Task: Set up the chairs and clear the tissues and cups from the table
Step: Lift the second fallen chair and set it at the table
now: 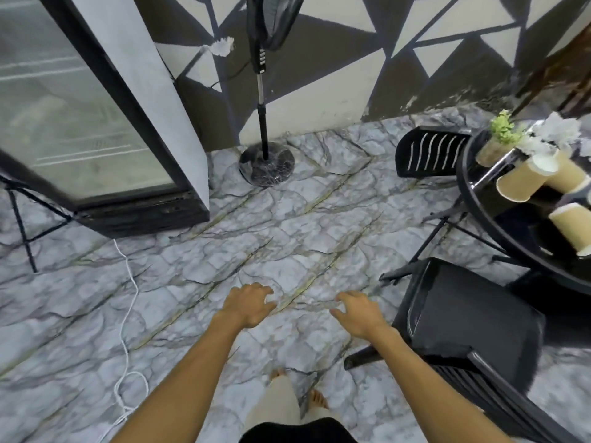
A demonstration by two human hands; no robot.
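A black chair (473, 314) sits just right of the fingers of the right hand (361, 314). Past it, a round black table (473, 203) holds tipped paper cups (524, 180) and tissues (559, 129), with a slatted chair (431, 151) beyond. The right hand and the left hand (249, 305) hover over the marble floor (287, 225), fingers spread and relaxed, holding nothing.

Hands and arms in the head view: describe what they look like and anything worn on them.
The left hand and right hand are bare: no gloves, rings, watch or bracelet visible. Both forearms are uncovered to the frame's bottom edge, no sleeve showing.
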